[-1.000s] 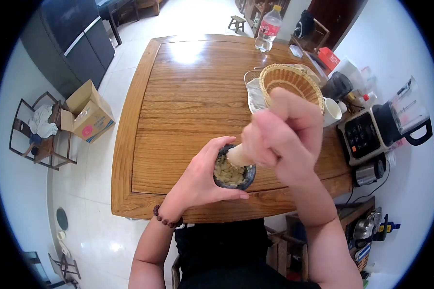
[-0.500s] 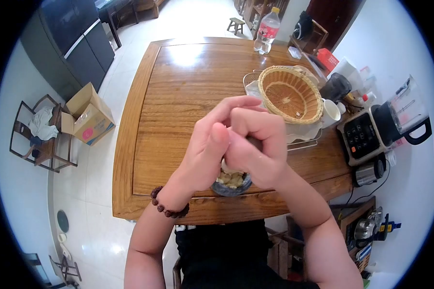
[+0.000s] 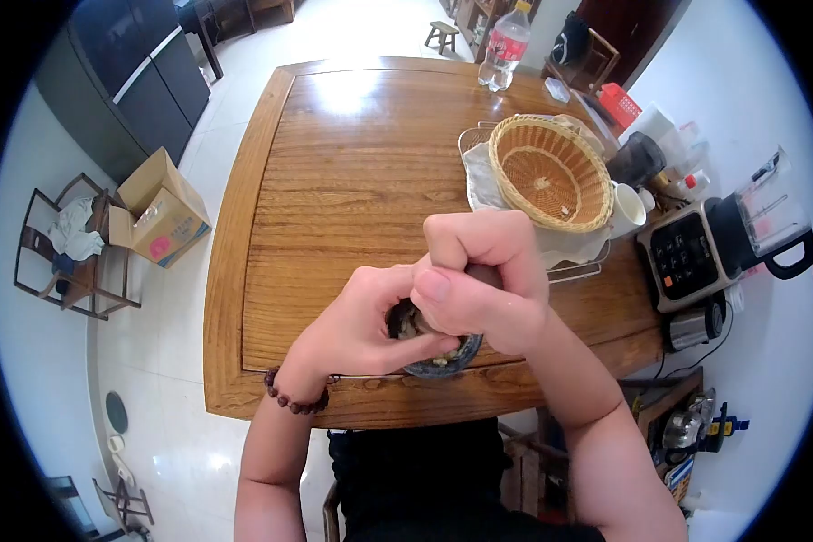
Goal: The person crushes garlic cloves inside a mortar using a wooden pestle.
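A dark stone mortar (image 3: pixel 443 369) stands near the table's front edge, with pale crushed pieces, perhaps garlic, inside. My right hand (image 3: pixel 492 289) is closed in a fist round a pestle (image 3: pixel 485 273). Only the pestle's brownish top shows clearly; its lower part is mostly behind my fingers. My left hand (image 3: pixel 361 321), with a beaded bracelet (image 3: pixel 295 397) at its wrist, curls in a ring at the mortar's mouth. Its thumb lies across the near side of the opening, and its fingers reach behind toward my right hand.
A wicker basket (image 3: pixel 551 172) rests on a cloth-lined wire rack to the right. Behind it stands a plastic bottle (image 3: pixel 506 50). A blender (image 3: pixel 705 244), a white cup (image 3: pixel 625 210) and a kettle (image 3: pixel 693 323) line the right side. On the floor at left sits a cardboard box (image 3: pixel 167 221).
My left hand has come down and left from beside my right fist to the mortar's mouth. My right fist has turned and shifted slightly, still round the pestle.
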Available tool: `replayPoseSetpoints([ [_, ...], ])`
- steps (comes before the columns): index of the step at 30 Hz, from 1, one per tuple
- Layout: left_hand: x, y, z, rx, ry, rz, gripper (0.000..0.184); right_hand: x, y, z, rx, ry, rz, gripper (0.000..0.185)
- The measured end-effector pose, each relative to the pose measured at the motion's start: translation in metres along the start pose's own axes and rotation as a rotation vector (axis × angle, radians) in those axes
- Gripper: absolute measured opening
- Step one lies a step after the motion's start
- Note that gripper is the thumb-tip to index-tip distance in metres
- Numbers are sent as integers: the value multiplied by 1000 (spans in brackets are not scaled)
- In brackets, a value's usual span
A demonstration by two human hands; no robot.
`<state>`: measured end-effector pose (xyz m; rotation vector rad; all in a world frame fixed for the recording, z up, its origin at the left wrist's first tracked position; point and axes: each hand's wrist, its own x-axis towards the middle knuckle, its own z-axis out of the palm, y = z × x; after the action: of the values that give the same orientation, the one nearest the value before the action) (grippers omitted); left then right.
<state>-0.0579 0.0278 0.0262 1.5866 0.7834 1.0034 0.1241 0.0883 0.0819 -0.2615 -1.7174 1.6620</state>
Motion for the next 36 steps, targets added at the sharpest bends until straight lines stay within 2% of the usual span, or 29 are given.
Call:
replayPoseSetpoints([
  [2, 0, -1, 1, 29, 50, -71, 31, 2, 1, -2, 43, -34, 12, 38],
  [3, 2, -7, -1, 170, 62, 72, 31, 2, 3, -4, 18, -42, -13, 38],
  [5, 3, -17, -4, 308, 69, 213, 30, 3, 3, -7, -6, -44, -36, 38],
  [7, 1, -28, -6, 384, 28, 236, 26, 5, 0, -10, -65, -196, -70, 39],
  [8, 1, -33, -6, 408, 14, 270, 24, 5, 5, -8, 2, -183, -83, 41],
  [12, 0, -27, 0, 410, 69, 248, 24, 2, 10, -10, 130, -179, -23, 39],
  [14, 1, -26, -2, 429, 81, 263, 23, 2, 15, -10, 52, -213, -121, 40],
  [18, -1, -26, -7, 495, 57, 285, 22, 0, 10, 0, 36, -172, -147, 39],
  [20, 0, -21, -11, 469, 23, 254, 29, -1, 6, -3, -192, -142, -154, 36],
  [21, 3, -20, -12, 479, 29, 266, 29, 0, 7, -3, -201, -151, -165, 36],
  [23, 0, -19, -4, 417, 35, 195, 36, -9, 14, 3, 175, 112, 14, 34],
  [24, 2, -20, -9, 444, -13, 201, 48, -5, 17, 1, 117, -20, -100, 33],
  [25, 3, -21, -14, 471, -60, 208, 61, -2, 15, -1, 106, -34, -110, 33],
  [27, -1, -18, -8, 222, -8, 132, 88, -3, 8, 1, 191, 24, 6, 36],
  [28, 1, -18, -10, 227, -8, 143, 88, -3, 2, 0, 150, 20, -48, 36],
  [30, -2, -24, -11, 252, -84, 187, 109, -7, -13, -5, 176, 39, -86, 36],
  [33, 2, -34, -9, 210, -59, 255, 108, -11, -31, -5, 191, 85, -136, 36],
  [36, 0, -30, -7, 207, -94, 199, 109, -16, -39, 1, 193, 129, -117, 37],
])
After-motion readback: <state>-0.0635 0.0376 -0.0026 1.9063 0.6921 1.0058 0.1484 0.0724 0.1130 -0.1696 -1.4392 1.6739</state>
